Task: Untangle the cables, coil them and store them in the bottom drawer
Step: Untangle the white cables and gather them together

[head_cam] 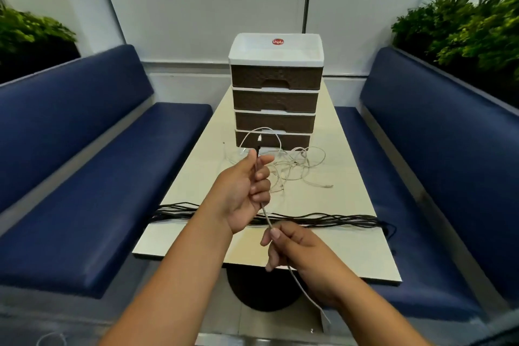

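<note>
Nearest, the right hand (292, 247) pinched a grey cable (266, 215) that ran up into the left hand (247, 191), whose curled fingers gripped it near its dark plug. Beyond, black cables (331, 219) lay across the table (351, 258); a white tangle (295, 166) sat before the closed bottom drawer (292, 140).

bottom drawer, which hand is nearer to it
Left. The left hand holds the grey cable up just in front of the bottom drawer; the right hand pinches it lower, by the table's near edge.
</note>
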Action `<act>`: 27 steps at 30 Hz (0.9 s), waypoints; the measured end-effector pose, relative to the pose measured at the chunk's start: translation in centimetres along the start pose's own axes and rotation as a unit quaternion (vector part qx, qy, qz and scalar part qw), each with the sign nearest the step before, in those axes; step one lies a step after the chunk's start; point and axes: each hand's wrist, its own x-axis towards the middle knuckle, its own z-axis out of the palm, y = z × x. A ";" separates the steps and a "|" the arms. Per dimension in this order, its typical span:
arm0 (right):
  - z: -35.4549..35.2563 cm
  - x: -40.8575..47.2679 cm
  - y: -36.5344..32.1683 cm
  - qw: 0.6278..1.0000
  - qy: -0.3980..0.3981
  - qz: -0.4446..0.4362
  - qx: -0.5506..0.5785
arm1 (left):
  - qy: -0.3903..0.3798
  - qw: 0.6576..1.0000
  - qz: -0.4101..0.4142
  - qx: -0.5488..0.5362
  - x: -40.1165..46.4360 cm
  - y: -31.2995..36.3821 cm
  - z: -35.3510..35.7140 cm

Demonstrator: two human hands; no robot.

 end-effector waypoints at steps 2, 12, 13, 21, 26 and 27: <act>-0.1 0.4 0.4 1.000 -0.016 0.013 -0.017 | 0.016 1.000 0.013 0.016 0.2 -0.3 -0.6; -3.3 7.5 2.3 0.944 0.103 0.105 -0.295 | 0.009 0.998 0.055 -0.005 2.8 1.1 -4.2; -3.5 8.6 2.6 0.925 0.112 0.097 -0.350 | 0.009 0.999 0.050 -0.013 3.2 1.4 -4.5; -4.7 15.8 4.9 0.725 -0.017 0.085 -0.683 | 0.000 0.999 0.013 -0.045 7.7 3.7 -6.9; -5.7 17.3 5.0 0.704 -0.027 0.081 -0.705 | 0.010 0.996 -0.013 -0.091 10.7 4.7 -8.4; -5.9 17.5 4.8 0.707 -0.026 0.078 -0.702 | 0.011 0.996 -0.013 -0.090 11.2 4.9 -8.6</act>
